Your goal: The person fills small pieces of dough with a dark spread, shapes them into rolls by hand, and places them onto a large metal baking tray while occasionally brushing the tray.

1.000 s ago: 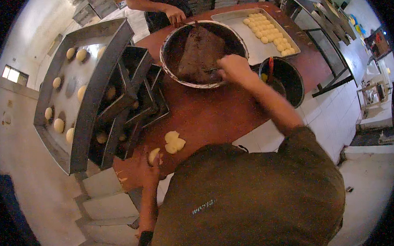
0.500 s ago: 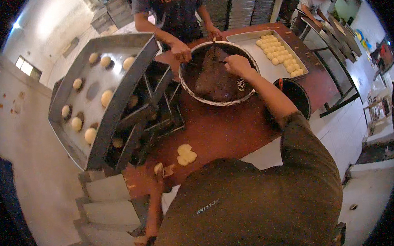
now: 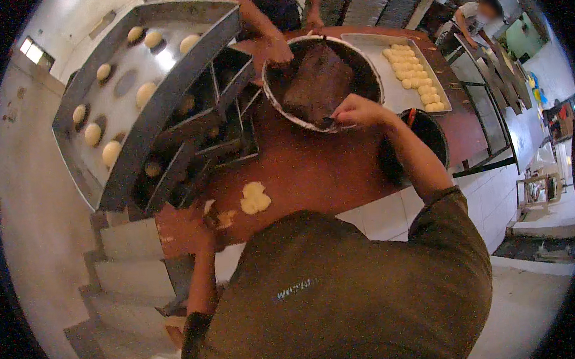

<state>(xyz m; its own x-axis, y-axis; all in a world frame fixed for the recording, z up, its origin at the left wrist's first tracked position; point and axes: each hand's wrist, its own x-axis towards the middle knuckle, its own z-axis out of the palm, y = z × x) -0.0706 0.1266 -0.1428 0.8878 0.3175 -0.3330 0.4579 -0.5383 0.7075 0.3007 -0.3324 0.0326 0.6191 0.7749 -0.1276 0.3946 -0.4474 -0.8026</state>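
Note:
My right hand [image 3: 356, 111] is closed on a small dark utensil [image 3: 325, 122] at the near rim of a large round tub [image 3: 296, 119]. A mass of dark brown filling [image 3: 318, 78] is heaped inside the tub; the utensil's exact kind is hard to make out. At the table's near left my left hand [image 3: 198, 231], dim and blurred, is closed around a piece of pale dough [image 3: 209, 206] that shows at its fingertips. Just right of it, several flattened dough rounds [image 3: 255, 198] lie touching on the reddish-brown table [image 3: 306, 172].
Stacked metal trays [image 3: 126, 84] with spaced dough balls stand at left. A tray [image 3: 392, 88] of dough balls in rows lies beyond the tub, and a black bucket [image 3: 427, 138] stands right of it. Across the table, a co-worker's hand [image 3: 275, 50] is at the tub; another person [image 3: 473, 20] works behind.
My right hand has drawn the utensil from the middle of the filling to the near rim. The co-worker's hand has moved inward over the tub. The whole view has shifted slightly.

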